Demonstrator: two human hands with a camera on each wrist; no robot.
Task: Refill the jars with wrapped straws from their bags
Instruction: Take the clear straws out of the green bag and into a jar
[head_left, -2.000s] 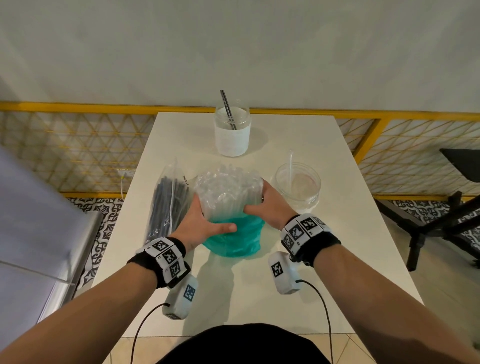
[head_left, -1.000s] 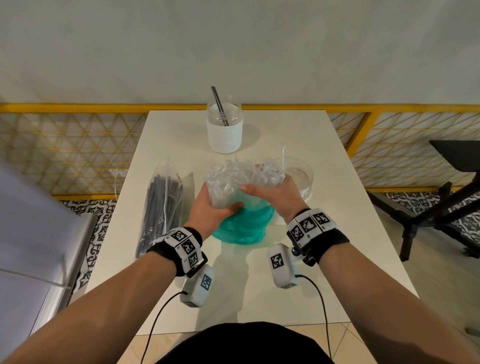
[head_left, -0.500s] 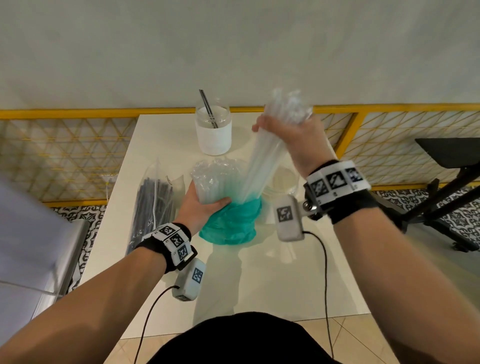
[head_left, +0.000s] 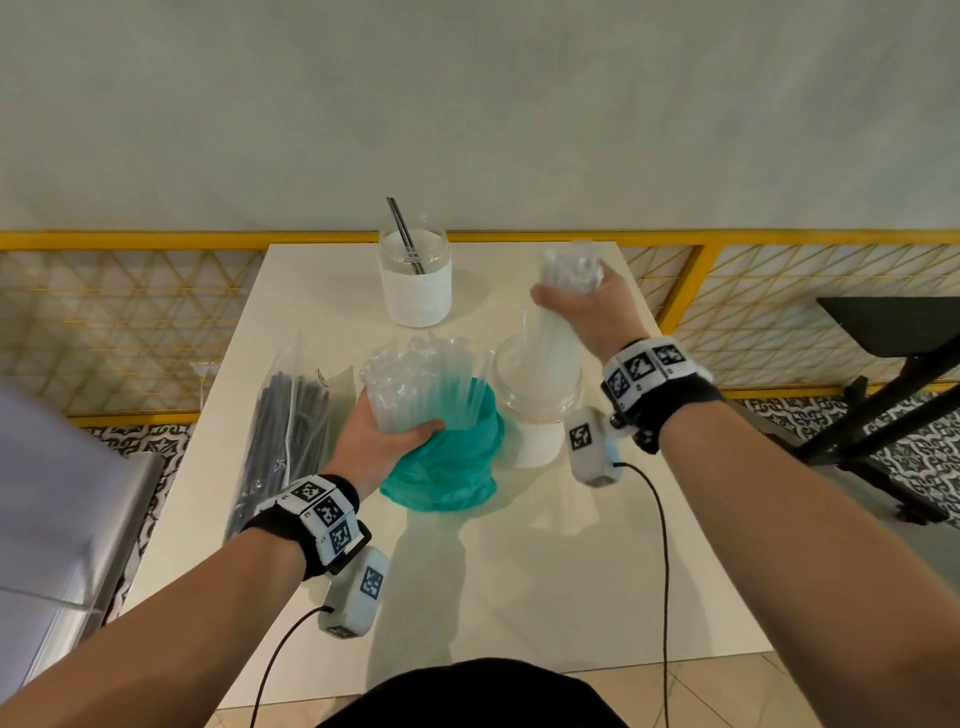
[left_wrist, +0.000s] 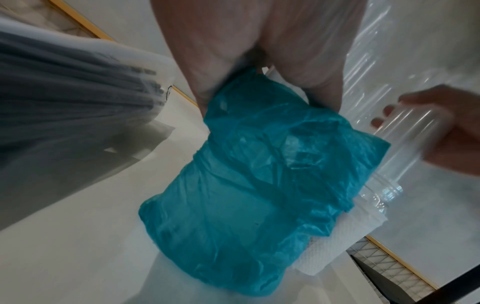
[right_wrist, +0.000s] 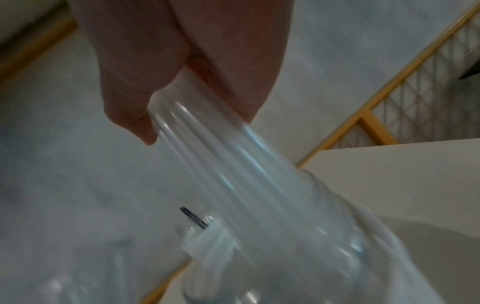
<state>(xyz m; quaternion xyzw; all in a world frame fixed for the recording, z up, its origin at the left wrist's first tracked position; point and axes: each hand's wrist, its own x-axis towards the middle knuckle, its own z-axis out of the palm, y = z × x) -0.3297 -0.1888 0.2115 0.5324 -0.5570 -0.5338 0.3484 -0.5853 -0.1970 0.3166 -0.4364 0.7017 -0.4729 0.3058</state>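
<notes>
My right hand (head_left: 582, 299) grips a bundle of clear wrapped straws (head_left: 545, 338) by its upper end; the lower ends reach down into the near glass jar (head_left: 535, 410), which has a white band. In the right wrist view the same straws (right_wrist: 233, 164) run from my fist into the jar mouth (right_wrist: 324, 236). My left hand (head_left: 379, 431) holds the upright teal bag (head_left: 447, 467) around the clear straws (head_left: 410, 379) standing in it. The left wrist view shows the teal bag (left_wrist: 259, 185) below my palm.
A second jar (head_left: 415, 283) with a white band and two dark straws stands at the table's far edge. A clear bag of black straws (head_left: 285, 431) lies left of the teal bag. A yellow railing (head_left: 130, 239) runs behind the white table (head_left: 519, 597); a black stand (head_left: 893, 410) is at right.
My right hand pulled a bundle of clear straws up out of the teal bag, swung it right and lowered its ends into the near jar. My left hand stayed on the bag.
</notes>
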